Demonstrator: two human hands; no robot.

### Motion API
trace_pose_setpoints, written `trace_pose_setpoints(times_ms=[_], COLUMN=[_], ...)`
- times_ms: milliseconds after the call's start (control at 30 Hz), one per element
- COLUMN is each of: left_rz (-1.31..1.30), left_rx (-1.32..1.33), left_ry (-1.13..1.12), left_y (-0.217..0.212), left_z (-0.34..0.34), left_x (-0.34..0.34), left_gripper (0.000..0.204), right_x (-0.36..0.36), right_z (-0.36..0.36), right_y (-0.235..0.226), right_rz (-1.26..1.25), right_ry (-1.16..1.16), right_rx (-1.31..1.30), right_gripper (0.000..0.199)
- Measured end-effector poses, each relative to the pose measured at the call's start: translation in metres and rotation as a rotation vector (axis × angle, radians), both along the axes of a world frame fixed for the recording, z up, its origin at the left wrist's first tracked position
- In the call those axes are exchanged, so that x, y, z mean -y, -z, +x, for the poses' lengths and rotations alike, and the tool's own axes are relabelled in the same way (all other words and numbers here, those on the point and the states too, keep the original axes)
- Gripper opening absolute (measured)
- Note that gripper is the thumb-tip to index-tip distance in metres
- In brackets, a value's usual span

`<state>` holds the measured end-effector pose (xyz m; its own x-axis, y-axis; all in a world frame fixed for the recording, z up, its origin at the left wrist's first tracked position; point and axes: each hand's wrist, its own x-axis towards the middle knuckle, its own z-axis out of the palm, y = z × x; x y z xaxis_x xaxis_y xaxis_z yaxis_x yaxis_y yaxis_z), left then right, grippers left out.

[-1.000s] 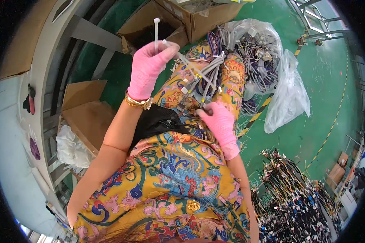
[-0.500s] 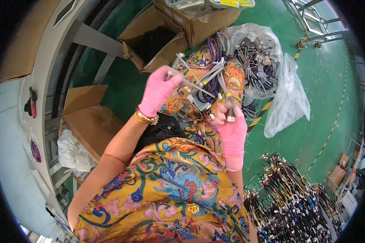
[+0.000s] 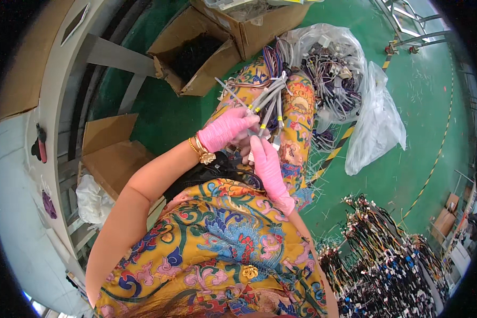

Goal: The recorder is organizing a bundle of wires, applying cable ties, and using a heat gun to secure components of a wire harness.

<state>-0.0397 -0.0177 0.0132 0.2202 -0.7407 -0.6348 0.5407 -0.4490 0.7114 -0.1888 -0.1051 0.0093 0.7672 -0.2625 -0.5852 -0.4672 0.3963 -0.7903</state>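
My hands meet over my lap, both in pink gloves. My left hand (image 3: 229, 130) is closed, its fingertips pinching grey cables (image 3: 271, 96) marked with yellow bands. A thin grey strand (image 3: 230, 91) sticks out past its knuckles. Just to the right and nearer to me, my right hand (image 3: 268, 165) is closed, thumb and fingers pressed on the lower ends of these cables. A small white piece shows beside its fingers; what exactly the fingertips grip is partly hidden. The cables belong to a wire harness with purple and coloured wires (image 3: 273, 59) lying across my patterned trousers.
A clear plastic bag (image 3: 346, 38) of bundled harnesses lies beyond my right knee, with an empty-looking bag (image 3: 376, 127) beside it. Cardboard boxes (image 3: 196, 77) stand ahead. Many black cables (image 3: 387, 265) are heaped at lower right. A table frame (image 3: 53, 122) runs along my left.
My hands have come together: the left moved right and nearer to me, the right moved left. The grey cables now run into both hands' fingertips.
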Motion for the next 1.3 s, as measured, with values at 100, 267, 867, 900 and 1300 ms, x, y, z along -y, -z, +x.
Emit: trace_pose_setpoints(times_ms=[100, 267, 867, 900, 1300], left_rz=[-0.062, -0.093, -0.087, -0.152, -0.158], left_rx=[-0.229, -0.272, 0.314, 0.193, 0.439], left_ry=[-0.142, -0.171, -0.208, -0.249, -0.136], left_y=[-0.003, -0.002, -0.006, -0.01, -0.027], left_z=[0.001, 0.0, -0.002, 0.0, -0.002], left_x=[0.0, -0.002, 0.003, 0.003, -0.002], left_gripper=[0.035, 0.035, 0.025, 0.025, 0.017], right_x=[0.004, 0.01, 0.064, 0.065, 0.074], right_z=[-0.005, -0.017, 0.009, 0.013, 0.029], right_y=[0.023, -0.006, -0.009, -0.019, -0.053], right_rz=[0.473, 0.291, 0.059, 0.1, 0.218], right_ry=[0.068, 0.249, 0.015, -0.01, -0.1], right_rx=[0.053, 0.169, 0.343, 0.254, 0.08], right_gripper=[0.043, 0.05, 0.023, 0.028, 0.03])
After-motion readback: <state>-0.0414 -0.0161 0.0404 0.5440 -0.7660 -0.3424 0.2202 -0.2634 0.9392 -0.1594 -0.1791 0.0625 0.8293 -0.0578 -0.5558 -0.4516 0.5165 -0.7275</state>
